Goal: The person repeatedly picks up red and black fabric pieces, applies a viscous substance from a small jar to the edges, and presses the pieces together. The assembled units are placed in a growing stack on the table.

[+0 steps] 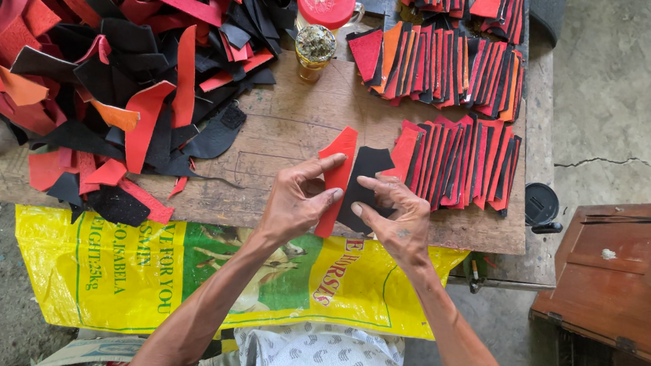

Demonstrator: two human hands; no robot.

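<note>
A red leather piece [337, 178] and a black leather piece [364, 186] lie side by side on the wooden workbench [282, 132], just left of the nearest row of stacked red and black cut pieces [459, 173]. Both run lengthwise away from the person, their narrow ends toward the bench's near edge. The left hand [296, 200] has its fingers spread and lightly curled, thumb and fingertips pressing on the red piece. The right hand [396, 216], likewise half open, rests its fingertips on the black piece, touching that row's left end.
</note>
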